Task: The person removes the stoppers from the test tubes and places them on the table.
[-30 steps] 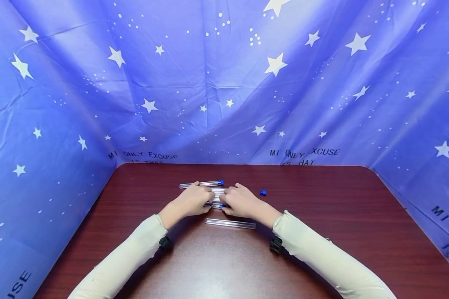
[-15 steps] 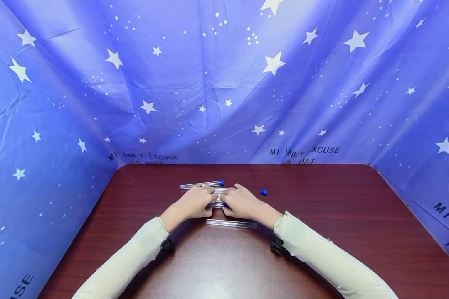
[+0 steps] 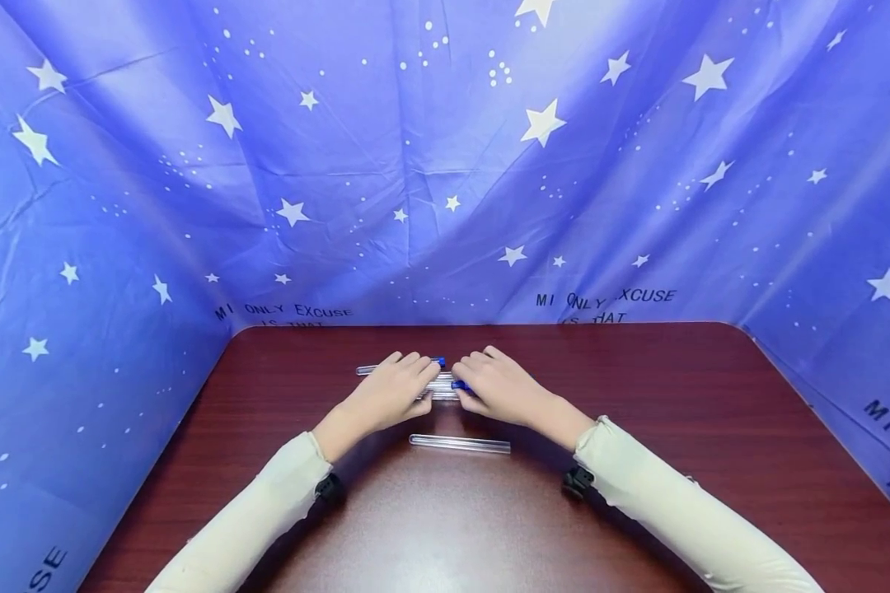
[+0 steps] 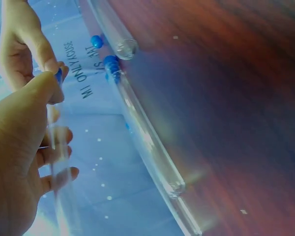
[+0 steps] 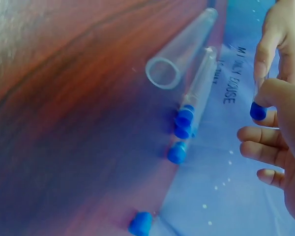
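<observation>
My left hand [image 3: 387,393] holds a clear test tube [image 4: 63,206] along its length, thumb on one side and fingers on the other. My right hand [image 3: 506,390] pinches the blue cap [image 5: 258,111] at that tube's end with thumb and index finger, its other fingers spread. Both hands are raised over the table. Below them, several capped test tubes [image 4: 147,137] lie side by side. Nearer the person lies an uncapped test tube [image 3: 460,445], its round mouth showing in the right wrist view. Whether the held cap is fully seated cannot be seen.
A loose blue cap [image 5: 140,223] lies on the dark red wooden table [image 3: 638,387]. Another capped tube [image 3: 367,370] is partly hidden behind the left hand. Blue star-patterned cloth [image 3: 415,165] hangs around the back and sides.
Both hands have risen from the tubes, with a capped tube now held between them. The right hand has moved slightly right and away, hiding the loose cap in the head view.
</observation>
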Demonstrator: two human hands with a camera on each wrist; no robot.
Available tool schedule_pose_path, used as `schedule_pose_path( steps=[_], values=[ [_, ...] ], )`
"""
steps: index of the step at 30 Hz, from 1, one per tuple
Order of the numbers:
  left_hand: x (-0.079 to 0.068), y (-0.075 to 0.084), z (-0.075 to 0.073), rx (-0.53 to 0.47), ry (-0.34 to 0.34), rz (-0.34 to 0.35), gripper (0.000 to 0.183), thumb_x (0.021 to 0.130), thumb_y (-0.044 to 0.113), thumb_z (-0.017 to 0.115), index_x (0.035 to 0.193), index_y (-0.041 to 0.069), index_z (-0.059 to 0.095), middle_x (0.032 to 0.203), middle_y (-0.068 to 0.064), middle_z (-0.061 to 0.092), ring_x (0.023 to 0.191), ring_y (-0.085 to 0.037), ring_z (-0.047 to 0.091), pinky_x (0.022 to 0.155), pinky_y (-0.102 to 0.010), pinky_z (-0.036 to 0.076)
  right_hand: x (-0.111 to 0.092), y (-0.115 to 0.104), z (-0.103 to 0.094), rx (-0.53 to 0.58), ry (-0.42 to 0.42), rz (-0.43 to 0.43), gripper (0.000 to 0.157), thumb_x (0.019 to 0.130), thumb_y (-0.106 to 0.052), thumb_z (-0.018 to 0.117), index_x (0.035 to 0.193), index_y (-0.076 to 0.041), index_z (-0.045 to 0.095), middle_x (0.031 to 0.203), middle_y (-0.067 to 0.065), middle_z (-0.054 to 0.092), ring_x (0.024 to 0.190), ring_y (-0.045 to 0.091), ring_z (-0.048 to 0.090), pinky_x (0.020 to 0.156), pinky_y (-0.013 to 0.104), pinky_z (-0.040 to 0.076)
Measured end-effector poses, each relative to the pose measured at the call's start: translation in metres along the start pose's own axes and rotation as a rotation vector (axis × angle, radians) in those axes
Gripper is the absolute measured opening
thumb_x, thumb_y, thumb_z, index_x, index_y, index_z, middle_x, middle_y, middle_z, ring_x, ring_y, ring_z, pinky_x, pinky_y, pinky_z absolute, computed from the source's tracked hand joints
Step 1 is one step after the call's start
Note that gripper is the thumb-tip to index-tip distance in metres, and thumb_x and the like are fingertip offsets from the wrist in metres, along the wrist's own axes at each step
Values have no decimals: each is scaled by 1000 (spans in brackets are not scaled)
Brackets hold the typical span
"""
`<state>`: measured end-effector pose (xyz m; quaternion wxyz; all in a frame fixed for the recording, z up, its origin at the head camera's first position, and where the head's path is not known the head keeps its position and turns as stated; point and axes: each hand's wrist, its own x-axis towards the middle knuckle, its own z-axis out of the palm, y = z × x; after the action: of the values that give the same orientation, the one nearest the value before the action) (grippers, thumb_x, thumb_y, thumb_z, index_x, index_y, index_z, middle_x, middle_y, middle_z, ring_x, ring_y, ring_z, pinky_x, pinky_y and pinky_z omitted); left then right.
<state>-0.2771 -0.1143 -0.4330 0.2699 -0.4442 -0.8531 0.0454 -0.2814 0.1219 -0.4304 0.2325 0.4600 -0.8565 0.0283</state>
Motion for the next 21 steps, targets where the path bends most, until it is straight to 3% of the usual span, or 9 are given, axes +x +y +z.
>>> schedule_pose_path(
  steps=[5, 10, 21],
  values=[
    [10, 2, -6, 50, 83, 23, 25, 88, 27, 66, 105, 11, 58, 96, -2, 62, 88, -21, 60, 75, -33, 48, -5, 9, -14, 109, 3, 50, 13, 91, -24, 68, 94, -12, 64, 76, -4, 58, 75, 15, 56, 76, 35, 45],
    [21, 6, -9, 94, 170, 58, 22, 86, 24, 69, 97, 12, 55, 89, -1, 56, 81, -21, 55, 70, -31, 44, -9, 18, -30, 197, -61, 88, 14, 90, -24, 72, 96, -12, 69, 75, -6, 55, 72, 10, 49, 72, 32, 41],
    [30, 13, -8, 168, 267, 112, 17, 91, 25, 61, 102, 12, 58, 91, -1, 57, 82, -20, 55, 70, -30, 44, -16, 22, -51, 194, -160, 65, 14, 92, -26, 65, 91, -13, 71, 76, -5, 58, 73, 11, 49, 70, 29, 41]
  ],
)
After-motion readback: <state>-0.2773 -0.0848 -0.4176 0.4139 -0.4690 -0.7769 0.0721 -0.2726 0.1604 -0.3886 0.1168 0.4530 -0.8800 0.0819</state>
